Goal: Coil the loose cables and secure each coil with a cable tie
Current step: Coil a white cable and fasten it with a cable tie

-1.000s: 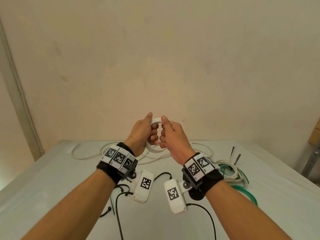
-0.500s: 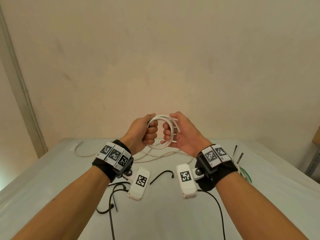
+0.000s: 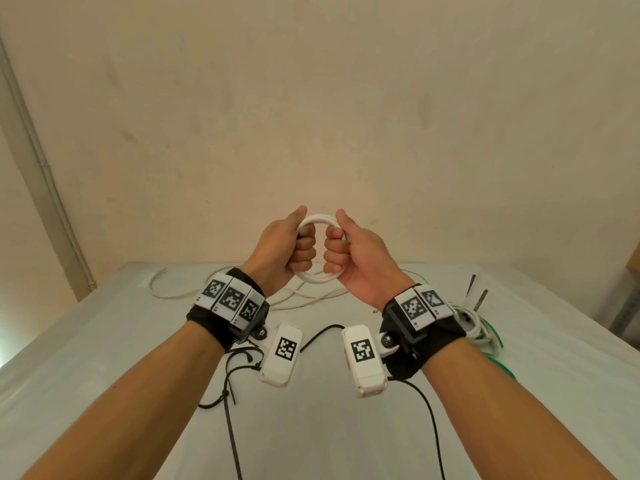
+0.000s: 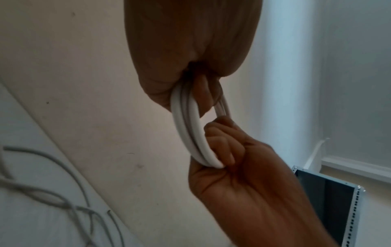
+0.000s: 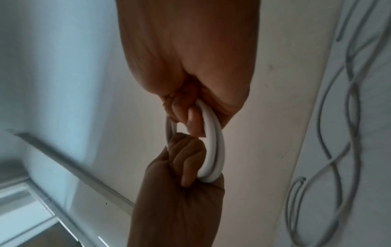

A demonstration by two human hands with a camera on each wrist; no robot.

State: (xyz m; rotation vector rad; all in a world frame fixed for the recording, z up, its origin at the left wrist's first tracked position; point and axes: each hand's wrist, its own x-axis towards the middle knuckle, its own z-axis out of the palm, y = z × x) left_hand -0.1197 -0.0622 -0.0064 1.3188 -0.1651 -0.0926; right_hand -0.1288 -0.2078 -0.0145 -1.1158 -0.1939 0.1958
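Note:
A small white cable coil (image 3: 318,220) of a few tight loops is held up above the table, in front of the wall. My left hand (image 3: 287,249) grips its left side in a fist and my right hand (image 3: 349,254) grips its right side, thumbs on top. The left wrist view shows the coil (image 4: 188,133) running from my left palm down into the right fist (image 4: 228,160). In the right wrist view the coil (image 5: 212,143) passes from my right fingers into the left fist (image 5: 186,163). Loose white cable (image 3: 304,299) lies on the table below the hands.
A bundle of white and green cables (image 3: 479,329) lies on the grey table (image 3: 104,341) at the right, with two dark cable ties (image 3: 476,294) standing behind it. Thin black cables (image 3: 230,393) trail near my left forearm. A metal rack frame (image 4: 342,205) stands off the table.
The coil's loops, fanned apart half a second ago, are now pressed into one tight ring. My right hand has turned back into a fist round it, and both hands sit closer together.

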